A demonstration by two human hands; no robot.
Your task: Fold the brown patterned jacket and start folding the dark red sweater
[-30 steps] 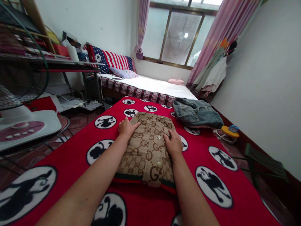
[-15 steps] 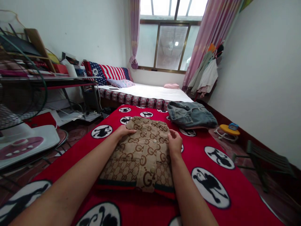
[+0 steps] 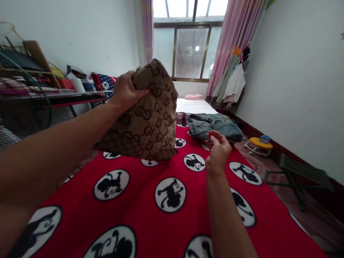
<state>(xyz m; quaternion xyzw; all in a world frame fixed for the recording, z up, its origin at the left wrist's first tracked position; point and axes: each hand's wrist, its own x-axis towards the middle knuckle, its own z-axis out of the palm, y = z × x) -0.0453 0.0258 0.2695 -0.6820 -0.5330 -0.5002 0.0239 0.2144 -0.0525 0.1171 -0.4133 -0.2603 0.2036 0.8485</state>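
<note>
My left hand is closed on the upper edge of a folded tan jacket with a brown G pattern. Its thumb lies across the front, and the other fingers are hidden behind the cloth. The jacket hangs tilted above the red blanket, left of the middle. My right hand is over the blanket on the right, apart from the jacket. Its fingers are loosely bent and hold nothing. Just beyond it lies a folded blue denim garment.
A white-covered bed stands beyond the blanket, under the window. To the left is a cluttered desk. On the right are a yellow stool, a dark folding stool and clothes hanging by the curtain.
My left hand has lifted the folded jacket off the blanket, up and to the left. My right hand has let go of it and moved right. The view has shifted slightly.
</note>
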